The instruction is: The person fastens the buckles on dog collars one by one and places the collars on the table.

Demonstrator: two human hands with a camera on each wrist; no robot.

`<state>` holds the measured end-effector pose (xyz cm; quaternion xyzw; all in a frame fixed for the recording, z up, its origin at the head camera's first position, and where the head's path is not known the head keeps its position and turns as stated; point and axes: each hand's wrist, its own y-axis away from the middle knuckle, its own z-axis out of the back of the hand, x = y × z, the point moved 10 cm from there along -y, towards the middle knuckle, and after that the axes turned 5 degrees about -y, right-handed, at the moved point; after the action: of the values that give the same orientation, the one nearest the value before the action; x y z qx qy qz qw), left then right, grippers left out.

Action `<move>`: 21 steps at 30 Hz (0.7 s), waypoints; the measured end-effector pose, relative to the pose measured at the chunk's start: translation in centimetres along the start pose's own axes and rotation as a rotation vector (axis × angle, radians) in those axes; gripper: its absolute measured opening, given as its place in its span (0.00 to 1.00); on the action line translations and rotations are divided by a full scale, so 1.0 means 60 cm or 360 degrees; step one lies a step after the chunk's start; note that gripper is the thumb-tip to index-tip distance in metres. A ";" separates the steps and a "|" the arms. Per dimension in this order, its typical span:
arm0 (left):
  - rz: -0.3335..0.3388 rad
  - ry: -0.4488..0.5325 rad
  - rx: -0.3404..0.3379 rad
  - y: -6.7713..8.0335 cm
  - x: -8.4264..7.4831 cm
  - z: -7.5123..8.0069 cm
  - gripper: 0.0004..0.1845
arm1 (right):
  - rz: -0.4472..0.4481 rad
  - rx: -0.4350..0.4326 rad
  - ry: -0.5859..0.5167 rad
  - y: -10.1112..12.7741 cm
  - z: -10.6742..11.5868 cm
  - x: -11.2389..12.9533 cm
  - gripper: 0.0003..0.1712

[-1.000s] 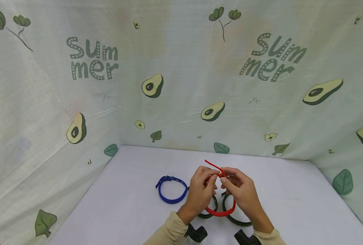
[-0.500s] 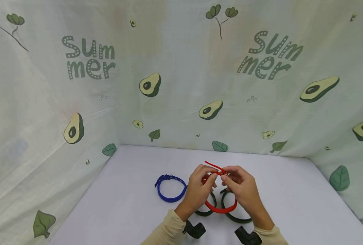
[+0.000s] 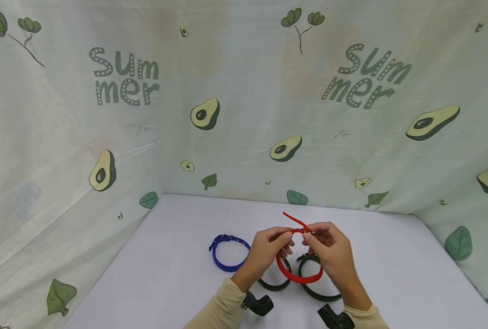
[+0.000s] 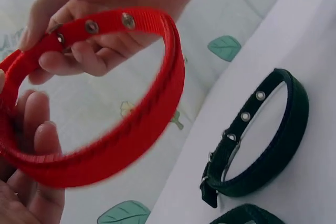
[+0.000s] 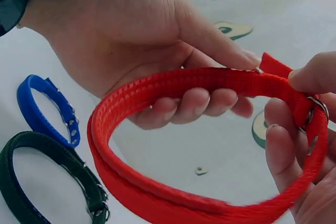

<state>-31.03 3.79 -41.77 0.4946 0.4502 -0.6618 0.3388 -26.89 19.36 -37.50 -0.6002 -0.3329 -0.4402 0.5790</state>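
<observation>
A red collar point(image 3: 299, 279) with metal eyelets is held up in a loop between both hands, above the table. My left hand point(image 3: 270, 249) pinches its strap between thumb and fingers. Opposite it, my right hand point(image 3: 332, 251) pinches the strap beside the metal ring point(image 5: 318, 107), thumb on the band. The strap's free tail point(image 3: 295, 220) sticks out past the right fingertips toward the back left. Eyelets point(image 4: 92, 26) line the upper band in the left wrist view. Fingers cover part of the buckle area.
On the white table point(image 3: 178, 256) lie a blue collar point(image 3: 230, 267) at left and two dark green collars, one point(image 3: 274, 288) below the left hand and another point(image 3: 322, 298) below the right. A printed cloth point(image 3: 236, 91) hangs behind. Black cameras sit on both wrists.
The hands have drawn slightly apart, showing more red strap between them. The red collar and its tail have shifted a little right. The collars on the table lie as before.
</observation>
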 end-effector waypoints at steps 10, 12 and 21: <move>-0.0014 0.0117 -0.0117 -0.001 -0.012 0.012 0.15 | 0.0003 -0.0023 -0.0028 0.000 -0.002 -0.004 0.13; -0.0020 0.0051 -0.0118 0.000 -0.013 0.012 0.15 | 0.0019 -0.0037 -0.0014 -0.001 -0.001 -0.003 0.11; -0.0059 -0.0091 -0.0027 0.006 -0.021 0.006 0.16 | 0.0030 -0.0074 0.0021 0.000 0.007 0.001 0.08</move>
<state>-30.44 3.34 -40.61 0.4642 0.4550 -0.6779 0.3435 -26.79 19.79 -37.42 -0.6136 -0.3131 -0.4463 0.5712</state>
